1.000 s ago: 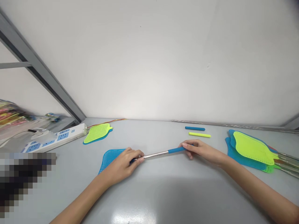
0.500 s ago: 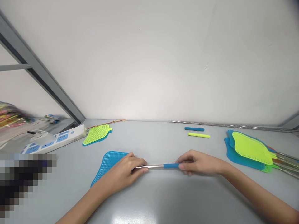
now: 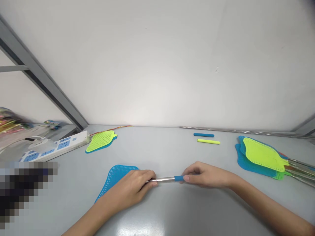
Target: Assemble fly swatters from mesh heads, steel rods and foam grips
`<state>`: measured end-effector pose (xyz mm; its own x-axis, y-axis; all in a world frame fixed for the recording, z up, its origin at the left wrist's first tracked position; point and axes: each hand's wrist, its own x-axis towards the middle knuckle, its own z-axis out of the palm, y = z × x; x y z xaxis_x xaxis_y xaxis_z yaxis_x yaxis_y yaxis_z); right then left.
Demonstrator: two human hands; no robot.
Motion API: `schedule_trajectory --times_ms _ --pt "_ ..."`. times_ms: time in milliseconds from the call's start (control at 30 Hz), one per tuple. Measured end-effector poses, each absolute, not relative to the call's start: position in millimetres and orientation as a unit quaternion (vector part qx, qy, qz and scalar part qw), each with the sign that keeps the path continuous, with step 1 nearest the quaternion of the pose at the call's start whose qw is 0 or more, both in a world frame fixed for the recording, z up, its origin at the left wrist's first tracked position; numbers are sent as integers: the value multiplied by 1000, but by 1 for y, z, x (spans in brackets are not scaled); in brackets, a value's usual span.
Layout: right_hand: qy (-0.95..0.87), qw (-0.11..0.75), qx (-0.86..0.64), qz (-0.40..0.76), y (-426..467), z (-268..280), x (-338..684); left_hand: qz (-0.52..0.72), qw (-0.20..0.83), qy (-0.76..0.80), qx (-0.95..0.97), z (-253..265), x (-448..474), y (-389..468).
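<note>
A fly swatter lies across the front of the table, made of a blue mesh head [image 3: 115, 175], a thin metal rod [image 3: 165, 179] and a blue grip sleeve [image 3: 178, 178]. My left hand [image 3: 137, 186] is closed around the rod beside the head and covers where the two meet. At the other end, my right hand [image 3: 205, 174] pinches the blue sleeve between thumb and fingers and hides its far part. Behind it lie a loose blue sleeve [image 3: 203, 135] and a yellow sleeve [image 3: 208, 141].
Yellow and blue swatter heads [image 3: 100, 141] lie at the left by a white power strip [image 3: 71, 144]. At the right is a pile of assembled swatters [image 3: 264, 155]. Thin metal rods [image 3: 236, 131] run along the wall.
My right hand has shifted slightly left along the blue sleeve, so less of the sleeve shows. My left hand keeps hold of the rod; the view has moved slightly.
</note>
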<state>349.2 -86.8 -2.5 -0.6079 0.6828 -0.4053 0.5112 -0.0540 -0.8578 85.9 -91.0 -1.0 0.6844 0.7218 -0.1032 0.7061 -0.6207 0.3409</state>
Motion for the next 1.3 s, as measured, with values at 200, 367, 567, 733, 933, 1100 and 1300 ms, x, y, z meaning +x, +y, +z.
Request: schedule_trajectory --times_ms 200,367,567,733,933,1100,1300 --pt "-656 110 -468 582 -87 -13 344 5 172 397 902 0 89 -97" --pt "-651 120 -463 589 -89 -15 341 -5 175 399 900 3 92 -101" --pt "-657 143 -467 575 -93 -13 336 -8 169 409 897 1 96 -100" --pt "-682 154 -447 558 -95 -18 333 -6 175 402 899 -2 98 -102" --pt "-690 152 -452 545 -99 -21 330 -3 202 405 892 -5 98 -106" --pt "-687 154 -444 554 -99 -21 330 -3 215 407 888 -5 99 -108" --pt "-681 155 -447 559 -100 -22 329 -2 216 398 892 -9 100 -110"
